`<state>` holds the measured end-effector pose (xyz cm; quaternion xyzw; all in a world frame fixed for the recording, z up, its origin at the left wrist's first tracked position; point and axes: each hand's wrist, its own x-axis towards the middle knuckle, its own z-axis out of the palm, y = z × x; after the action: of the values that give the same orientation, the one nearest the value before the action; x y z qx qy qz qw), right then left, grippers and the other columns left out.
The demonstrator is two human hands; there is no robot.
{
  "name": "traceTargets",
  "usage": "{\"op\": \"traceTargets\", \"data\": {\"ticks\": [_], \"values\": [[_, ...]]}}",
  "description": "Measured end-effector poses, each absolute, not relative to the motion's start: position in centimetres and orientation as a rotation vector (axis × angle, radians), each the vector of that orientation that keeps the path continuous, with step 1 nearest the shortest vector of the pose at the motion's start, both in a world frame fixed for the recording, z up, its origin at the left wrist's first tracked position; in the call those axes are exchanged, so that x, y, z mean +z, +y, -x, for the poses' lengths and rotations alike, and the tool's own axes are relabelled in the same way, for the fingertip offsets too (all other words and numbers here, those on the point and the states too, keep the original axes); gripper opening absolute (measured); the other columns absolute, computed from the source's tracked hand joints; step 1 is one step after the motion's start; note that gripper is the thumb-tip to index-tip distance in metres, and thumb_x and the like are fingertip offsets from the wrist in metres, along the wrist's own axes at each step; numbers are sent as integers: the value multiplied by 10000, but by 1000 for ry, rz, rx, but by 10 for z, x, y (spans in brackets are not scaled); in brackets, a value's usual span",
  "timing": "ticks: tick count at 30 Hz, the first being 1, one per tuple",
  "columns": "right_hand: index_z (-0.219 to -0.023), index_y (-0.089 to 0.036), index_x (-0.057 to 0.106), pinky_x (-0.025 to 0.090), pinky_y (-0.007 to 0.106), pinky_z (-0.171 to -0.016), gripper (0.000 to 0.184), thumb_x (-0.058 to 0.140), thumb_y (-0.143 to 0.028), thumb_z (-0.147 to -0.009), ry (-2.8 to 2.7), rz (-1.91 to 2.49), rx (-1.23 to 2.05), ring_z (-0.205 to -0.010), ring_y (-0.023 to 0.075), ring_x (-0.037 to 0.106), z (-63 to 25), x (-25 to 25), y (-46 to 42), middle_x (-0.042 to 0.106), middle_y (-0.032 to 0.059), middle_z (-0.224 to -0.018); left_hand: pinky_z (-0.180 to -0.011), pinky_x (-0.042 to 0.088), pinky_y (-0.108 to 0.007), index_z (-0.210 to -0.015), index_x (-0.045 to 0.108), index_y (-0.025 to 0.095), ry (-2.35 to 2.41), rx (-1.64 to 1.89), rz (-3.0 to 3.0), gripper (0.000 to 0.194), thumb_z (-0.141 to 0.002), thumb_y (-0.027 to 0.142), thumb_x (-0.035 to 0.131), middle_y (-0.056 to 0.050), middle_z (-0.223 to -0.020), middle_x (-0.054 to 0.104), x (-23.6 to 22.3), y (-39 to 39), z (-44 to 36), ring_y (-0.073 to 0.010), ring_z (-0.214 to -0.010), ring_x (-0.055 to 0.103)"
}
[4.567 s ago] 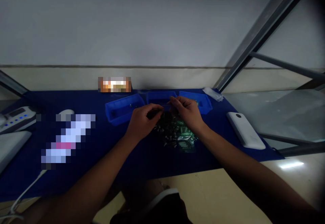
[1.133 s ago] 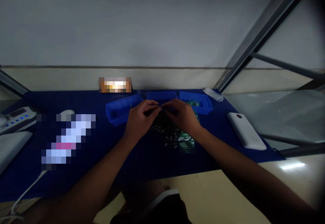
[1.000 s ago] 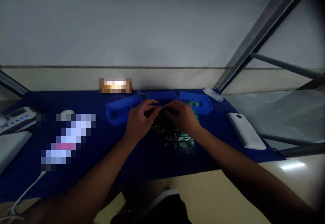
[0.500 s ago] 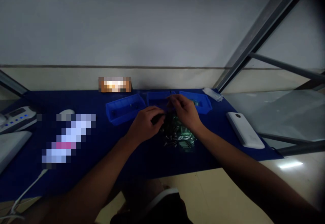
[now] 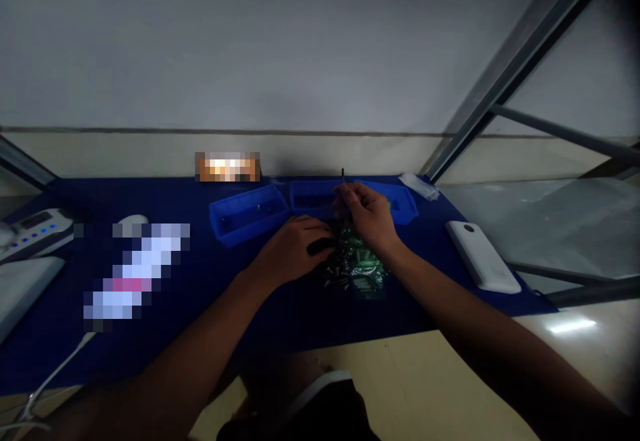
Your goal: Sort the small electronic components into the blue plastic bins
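Note:
My right hand pinches a thin dark screw, its shaft pointing up in front of the middle blue bin. Low over the left side of a heap of loose screws, my left hand has its fingers curved and the thumb apart from them; nothing shows in its grasp. Among the screws are clear plastic bags with pale green contents. The left blue bin holds a few small pieces. Part of the right blue bin is behind my right hand.
A white device with a round dark spot lies on the blue table cover at the right. Clear plastic pieces are at the back right corner. At the left are a white mouse-like object, a device with blue lights and a white cable.
My right hand has risen slightly, and the screw now stands clearly above its fingertips. My left hand has moved a little right and toward me, its fingers reaching further over the heap.

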<state>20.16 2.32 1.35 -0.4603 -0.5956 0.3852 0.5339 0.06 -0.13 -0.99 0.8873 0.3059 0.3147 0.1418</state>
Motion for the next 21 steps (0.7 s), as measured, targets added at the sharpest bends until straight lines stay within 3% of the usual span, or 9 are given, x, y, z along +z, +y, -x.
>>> {"op": "traceTargets", "data": {"ticks": [10,21], "values": [[-853,-212,716,311,261,-406,537,581,-721,-960,-1409,1139,869,-401,104,453,-206,17,20,621,-18,-576,-1006,555,-424,-1136,777,228,1039,989,-2484,235,-943,131,685,-58,-1131,778,-11,1,2,-242,-1070,703],[-846,-219,716,388,268,-457,496,575,-674,-987,-1469,1119,852,-440,126,527,-200,18,15,635,-20,-578,-953,563,-415,-1056,795,245,1072,960,-2448,251,-921,82,661,-36,-1053,804,-11,5,5,-241,-1005,729]]}}
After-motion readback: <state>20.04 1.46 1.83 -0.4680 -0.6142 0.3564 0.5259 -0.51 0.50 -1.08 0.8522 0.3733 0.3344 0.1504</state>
